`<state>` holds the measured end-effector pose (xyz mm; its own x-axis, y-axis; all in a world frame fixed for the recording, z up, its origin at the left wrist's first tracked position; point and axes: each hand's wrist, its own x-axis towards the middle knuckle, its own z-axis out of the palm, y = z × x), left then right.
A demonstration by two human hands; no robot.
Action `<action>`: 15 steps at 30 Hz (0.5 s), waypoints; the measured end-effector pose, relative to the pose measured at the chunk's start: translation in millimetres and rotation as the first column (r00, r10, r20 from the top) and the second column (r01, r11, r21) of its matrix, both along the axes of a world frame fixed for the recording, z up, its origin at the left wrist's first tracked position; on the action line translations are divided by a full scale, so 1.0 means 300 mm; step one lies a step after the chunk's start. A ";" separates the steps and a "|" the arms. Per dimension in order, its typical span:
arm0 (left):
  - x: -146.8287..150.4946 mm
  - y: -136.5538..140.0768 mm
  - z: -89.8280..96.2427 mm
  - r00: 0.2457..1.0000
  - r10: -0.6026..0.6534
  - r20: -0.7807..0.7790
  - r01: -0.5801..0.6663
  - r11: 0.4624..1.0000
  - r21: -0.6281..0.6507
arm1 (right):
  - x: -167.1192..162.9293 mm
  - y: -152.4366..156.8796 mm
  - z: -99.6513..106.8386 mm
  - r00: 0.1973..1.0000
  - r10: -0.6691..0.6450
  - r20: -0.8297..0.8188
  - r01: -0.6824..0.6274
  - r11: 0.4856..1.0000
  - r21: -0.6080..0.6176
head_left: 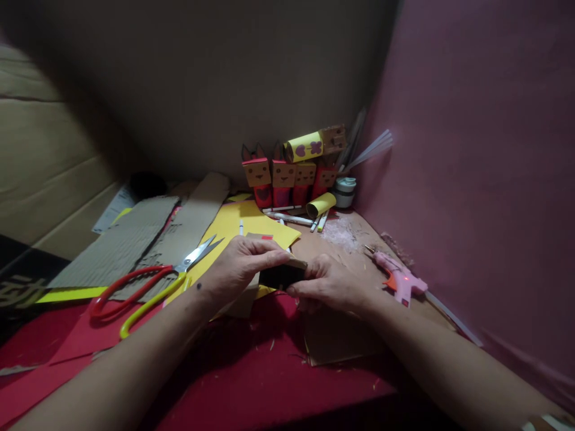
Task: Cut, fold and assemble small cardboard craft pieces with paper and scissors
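Note:
Between both hands is a small folded piece of cardboard point(279, 277) with a black face toward me. My left hand point(233, 266) grips its upper left side, thumb lying along the top edge. On the other end, my right hand point(335, 284) pinches it with thumb and curled fingers. Part of the piece is hidden behind the fingers. Yellow paper point(242, 221) lies beneath and behind my left hand. Left of that wrist rest scissors point(168, 275) with one red and one yellow handle. A flat brown cardboard sheet point(335, 347) lies below my right hand.
Several animal-faced box figures point(283, 173) stand at the back, a yellow tube figure point(306, 148) across them. A yellow paper tube point(321, 205), markers point(290, 218) and a jar point(345, 191) sit nearby. Right: a pink glue gun point(398, 275). Left: corrugated cardboard point(121, 233) and red paper point(90, 335).

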<state>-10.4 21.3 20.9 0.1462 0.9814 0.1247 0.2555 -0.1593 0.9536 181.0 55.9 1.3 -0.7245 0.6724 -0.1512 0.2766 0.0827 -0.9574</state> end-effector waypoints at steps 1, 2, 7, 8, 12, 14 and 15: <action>0.002 -0.004 0.001 1.000 0.010 -0.008 -0.010 1.000 0.002 | 0.000 -0.002 0.000 1.000 0.009 -0.004 -0.009 1.000 -0.004; 0.006 -0.008 0.002 1.000 0.027 -0.012 -0.027 1.000 0.011 | -0.001 -0.003 0.000 1.000 0.017 -0.012 -0.017 1.000 -0.011; 0.027 -0.026 0.009 0.992 0.128 -0.018 -0.126 0.986 0.105 | -0.002 -0.008 0.006 0.998 0.045 -0.038 -0.047 0.998 -0.048; 0.028 -0.026 0.012 0.993 0.118 -0.023 -0.114 0.987 0.114 | -0.002 -0.008 0.008 0.998 0.045 -0.036 -0.047 0.998 -0.048; 0.027 -0.024 0.028 0.998 0.028 -0.049 -0.024 0.996 0.084 | -0.006 -0.013 0.013 0.999 0.037 -0.028 -0.039 0.997 -0.061; 0.032 -0.029 0.034 0.999 0.015 -0.042 -0.013 0.998 0.061 | -0.010 -0.017 0.013 0.999 0.041 -0.025 -0.042 0.997 -0.060; 0.037 -0.033 0.036 0.999 0.022 -0.036 -0.020 0.998 0.054 | -0.011 -0.019 0.012 0.999 0.047 -0.023 -0.048 0.997 -0.060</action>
<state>0.6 11.3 31.8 0.1311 0.9763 0.1724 0.2943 -0.2044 0.9336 177.6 50.3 4.8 -0.7588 0.6275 -0.1747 0.2530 0.0368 -0.9668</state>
